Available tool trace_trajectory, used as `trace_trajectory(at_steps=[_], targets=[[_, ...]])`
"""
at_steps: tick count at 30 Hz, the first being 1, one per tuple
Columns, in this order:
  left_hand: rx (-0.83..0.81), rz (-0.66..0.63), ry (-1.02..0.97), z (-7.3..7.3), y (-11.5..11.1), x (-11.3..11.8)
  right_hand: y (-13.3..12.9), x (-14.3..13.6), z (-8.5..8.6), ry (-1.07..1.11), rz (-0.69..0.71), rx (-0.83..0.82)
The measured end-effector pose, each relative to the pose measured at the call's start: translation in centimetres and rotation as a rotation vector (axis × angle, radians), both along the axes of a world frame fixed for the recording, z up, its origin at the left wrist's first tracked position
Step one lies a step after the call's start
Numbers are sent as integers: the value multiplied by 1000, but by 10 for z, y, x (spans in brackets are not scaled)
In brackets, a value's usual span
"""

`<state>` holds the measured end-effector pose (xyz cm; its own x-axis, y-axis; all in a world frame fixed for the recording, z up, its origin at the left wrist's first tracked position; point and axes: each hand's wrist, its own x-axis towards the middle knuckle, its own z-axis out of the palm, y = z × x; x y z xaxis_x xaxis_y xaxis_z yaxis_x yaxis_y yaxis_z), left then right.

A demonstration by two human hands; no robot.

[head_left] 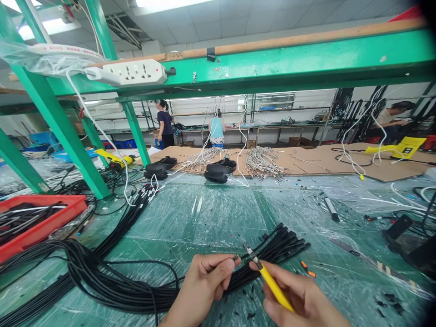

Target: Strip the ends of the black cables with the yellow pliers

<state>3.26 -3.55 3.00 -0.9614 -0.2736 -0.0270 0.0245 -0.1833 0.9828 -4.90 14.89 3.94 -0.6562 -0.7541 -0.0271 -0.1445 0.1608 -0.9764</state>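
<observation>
"Head view, what was hidden?"
"Small dark piece (236, 257), mostly covered where the left hand (204, 278) pinched it; couldn't tell what."
"Writing?"
"Cardboard (306, 169) had print, too faint to read."
"Tool?"
"Yellow-handled cutter (277, 288), metal-tipped, gripped by the right hand (301, 290), above black cables (136, 297). Both forearms were cut off."

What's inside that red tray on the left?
The red tray holds dark cable-like pieces with a white strip across them. Whatever lies beneath is covered, and the picture's edge hides the tray's left end.
</observation>
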Motion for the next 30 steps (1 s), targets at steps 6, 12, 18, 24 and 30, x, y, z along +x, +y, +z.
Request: trace_trajectory(at_steps=[6,12,18,24,30], targets=[[-27,119,-21,4,1,-2,2,-3,-21,992,-161,184],[-55,173,-20,5,5,-2,-2,-4,-24,1355,-244,243],[-116,190,1,-2,11,-1,-2,-6,-26,1466,-246,270],[-87,210,-38,-1,16,-1,-4,-3,-25,1480,-248,285],[-69,194,-50,-3,15,-2,-6,-2,-22,1486,-225,320]])
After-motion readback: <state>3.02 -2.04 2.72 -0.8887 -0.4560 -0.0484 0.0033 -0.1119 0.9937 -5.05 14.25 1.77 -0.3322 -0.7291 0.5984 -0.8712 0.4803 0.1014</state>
